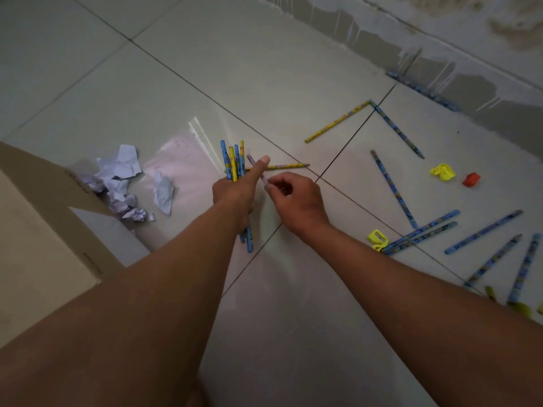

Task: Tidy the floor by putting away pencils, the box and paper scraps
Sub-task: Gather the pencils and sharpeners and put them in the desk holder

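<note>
My left hand (235,192) grips a bundle of blue and yellow pencils (233,160), their ends sticking out above and below the fist, thumb raised. My right hand (293,198) pinches a pale pencil (256,167) and holds it against the bundle. A yellow pencil (289,166) lies on the floor just beyond both hands. Several more blue and yellow pencils (393,189) are scattered on the tiles to the right. Crumpled paper scraps (123,177) lie left of my hands. The cardboard box (38,230) stands at the left edge.
A clear plastic sheet (188,148) lies under the scraps. A yellow sharpener (377,238), a yellow crumpled item (443,172) and a red piece (471,180) sit among the pencils on the right. A stained wall base (440,71) runs along the far right.
</note>
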Available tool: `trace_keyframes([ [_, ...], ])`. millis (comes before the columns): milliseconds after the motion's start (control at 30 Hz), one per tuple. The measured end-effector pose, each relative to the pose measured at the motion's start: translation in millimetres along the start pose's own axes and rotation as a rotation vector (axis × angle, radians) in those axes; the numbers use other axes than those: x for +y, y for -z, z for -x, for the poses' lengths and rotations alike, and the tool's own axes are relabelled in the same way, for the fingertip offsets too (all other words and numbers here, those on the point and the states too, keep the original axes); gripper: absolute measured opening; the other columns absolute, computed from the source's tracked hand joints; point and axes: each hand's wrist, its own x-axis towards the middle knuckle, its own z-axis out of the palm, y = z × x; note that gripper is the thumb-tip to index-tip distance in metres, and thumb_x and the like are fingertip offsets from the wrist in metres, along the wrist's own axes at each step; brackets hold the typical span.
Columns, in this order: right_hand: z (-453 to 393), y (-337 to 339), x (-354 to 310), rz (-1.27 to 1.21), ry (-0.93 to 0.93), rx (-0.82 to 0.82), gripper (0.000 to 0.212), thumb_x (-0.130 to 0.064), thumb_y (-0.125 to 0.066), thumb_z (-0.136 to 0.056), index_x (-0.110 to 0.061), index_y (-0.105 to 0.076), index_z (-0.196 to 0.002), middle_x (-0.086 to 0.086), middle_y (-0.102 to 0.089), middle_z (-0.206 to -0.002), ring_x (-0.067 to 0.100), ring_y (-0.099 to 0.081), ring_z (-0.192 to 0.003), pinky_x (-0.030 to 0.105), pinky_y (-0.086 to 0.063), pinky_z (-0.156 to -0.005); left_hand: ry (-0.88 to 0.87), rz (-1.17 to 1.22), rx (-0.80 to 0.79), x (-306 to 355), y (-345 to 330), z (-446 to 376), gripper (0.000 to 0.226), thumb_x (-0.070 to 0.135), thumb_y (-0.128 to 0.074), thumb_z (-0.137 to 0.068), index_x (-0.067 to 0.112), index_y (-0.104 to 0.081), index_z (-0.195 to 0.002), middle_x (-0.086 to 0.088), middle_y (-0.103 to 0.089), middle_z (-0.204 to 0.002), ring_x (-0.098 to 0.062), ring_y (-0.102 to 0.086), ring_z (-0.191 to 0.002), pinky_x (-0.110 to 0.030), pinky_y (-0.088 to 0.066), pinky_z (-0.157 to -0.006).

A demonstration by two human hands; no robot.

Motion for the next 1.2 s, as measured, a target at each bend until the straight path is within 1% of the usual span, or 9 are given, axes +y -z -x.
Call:
trace_keyframes([
  [100, -3.5, -6.5, -15.1, -0.172, -0.065, -0.053, 0.011, -0.025, -0.070, -0.088, -0.022, -0.078, -0.095, -0.012, -0.074, -0.085, 0.002, -0.067, -0.080, 0.022, -0.054, -0.077, 0.008, 0.046, 0.003, 3.0, 0.3, -1.9, 0.057, 0.053, -0.082, -0.071, 0.005, -0.070, -0.101, -0.005, -0.056, -0.071, -0.015, -0.042, -0.052, -0.023, -0.040, -0.047],
  [233, -13.3, -9.2, -15.8, -0.203, -0.083, -0.051, 0.012, -0.023, -0.069, -0.087, -0.021, -0.078, -0.094, -0.011, -0.074, -0.084, 0.003, -0.068, -0.079, 0.025, -0.056, -0.078, 0.033, 0.083, 0.033, 6.2, 5.9, -6.9, 0.040, 0.050, -0.077, -0.079, 0.012, -0.071, -0.089, 0.000, -0.054, -0.064, -0.013, -0.042, -0.048, -0.023, -0.039, -0.047],
  [333, -24.0, -4.1, -5.9, 0.026, 0.009, -0.010, 0.014, -0.023, -0.065, -0.087, -0.021, -0.075, -0.098, -0.006, -0.072, -0.096, 0.010, -0.066, -0.086, 0.026, -0.052, -0.082, 0.027, 0.087, 0.061, 2.5, 12.9, -11.4, 0.037, 0.050, -0.075, -0.080, 0.014, -0.070, -0.081, 0.002, -0.061, -0.068, -0.011, -0.049, -0.052, -0.023, -0.040, -0.050],
  [467, -36.0, -0.8, 12.2, 0.456, 0.097, -0.085, 0.037, -0.024, -0.058, -0.090, -0.022, -0.061, -0.127, -0.002, -0.053, -0.136, 0.020, -0.046, -0.126, 0.037, -0.036, -0.102, 0.031, 0.097, 0.086, -1.7, 20.3, -17.6, 0.037, 0.051, -0.074, -0.082, 0.015, -0.067, -0.082, 0.004, -0.063, -0.075, -0.011, -0.055, -0.066, -0.026, -0.043, -0.064],
  [567, -36.9, -5.9, 20.0, 0.592, 0.133, -0.099, 0.045, -0.024, -0.055, -0.091, -0.022, -0.054, -0.136, -0.002, -0.047, -0.145, 0.020, -0.035, -0.138, 0.040, -0.026, -0.108, 0.027, 0.114, 0.079, -4.7, 20.6, -20.2, 0.038, 0.050, -0.072, -0.084, 0.014, -0.064, -0.075, 0.001, -0.063, -0.070, -0.013, -0.055, -0.061, -0.026, -0.047, -0.063],
  [733, -32.7, -13.7, 21.1, 0.696, 0.204, 0.038, 0.027, -0.020, -0.057, -0.088, -0.023, -0.066, -0.113, 0.002, -0.059, -0.115, 0.028, -0.052, -0.109, 0.042, -0.034, -0.087, -0.004, 0.117, 0.005, -12.0, 14.1, -21.4, 0.039, 0.042, -0.068, -0.090, 0.012, -0.059, -0.067, -0.001, -0.055, -0.053, -0.009, -0.047, -0.037, -0.017, -0.044, -0.040],
  [900, -22.0, -9.6, 21.2, 0.739, 0.157, 0.075, 0.012, -0.019, -0.055, -0.091, -0.021, -0.065, -0.097, 0.002, -0.061, -0.102, 0.028, -0.056, -0.100, 0.041, -0.034, -0.080, -0.032, -0.048, 0.041, -12.0, 0.7, -26.7, 0.045, 0.055, -0.078, -0.075, 0.012, -0.069, -0.081, -0.001, -0.061, -0.062, -0.015, -0.051, -0.050, -0.027, -0.047, -0.057],
  [1100, -7.1, 9.9, 16.7, 0.292, -0.100, 0.235, 0.009, -0.026, -0.057, -0.091, -0.022, -0.064, -0.093, 0.000, -0.062, -0.095, 0.025, -0.060, -0.091, 0.040, -0.046, -0.081, -0.007, -0.047, -0.013, 4.4, -35.1, -11.0, 0.092, 0.080, -0.079, -0.032, 0.011, -0.071, -0.092, -0.006, -0.065, -0.075, -0.020, -0.054, -0.054, -0.027, -0.048, -0.058],
  [1200, 1.8, 20.8, 20.5, 0.131, -0.137, 0.297, 0.010, -0.027, -0.060, -0.091, -0.020, -0.067, -0.092, 0.002, -0.064, -0.091, 0.024, -0.061, -0.085, 0.041, -0.051, -0.075, -0.024, -0.064, -0.100, 10.3, -65.2, -1.7, 0.092, 0.076, -0.084, -0.026, 0.011, -0.070, -0.089, -0.004, -0.063, -0.075, -0.019, -0.052, -0.055, -0.028, -0.051, -0.062],
])
